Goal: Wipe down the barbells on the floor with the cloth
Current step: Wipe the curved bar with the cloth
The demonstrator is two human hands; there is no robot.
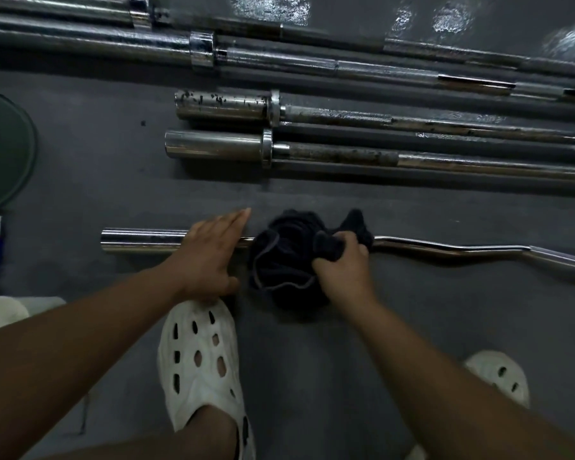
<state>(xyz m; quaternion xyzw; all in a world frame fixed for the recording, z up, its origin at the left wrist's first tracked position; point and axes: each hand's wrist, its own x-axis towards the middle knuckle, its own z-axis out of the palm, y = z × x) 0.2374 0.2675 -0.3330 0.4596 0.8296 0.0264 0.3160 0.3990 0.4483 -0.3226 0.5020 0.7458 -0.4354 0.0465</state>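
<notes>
Several long barbells (379, 121) lie side by side on the gray floor (97, 167), toward its far edge. Nearest the white shoes (200, 360) lies the wavy bar (445, 252). The dark cloth (286, 260) sits bunched over it. The left hand (210, 254) presses flat on the bar, fingers straight, likely to stop it rolling. The right hand (342, 267) grips the cloth to rub.

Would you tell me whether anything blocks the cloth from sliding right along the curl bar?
Nothing visible does. The right hand grips the black cloth on the curl bar, whose shaft beyond lies bare. The left hand rests left of the cloth.
</notes>
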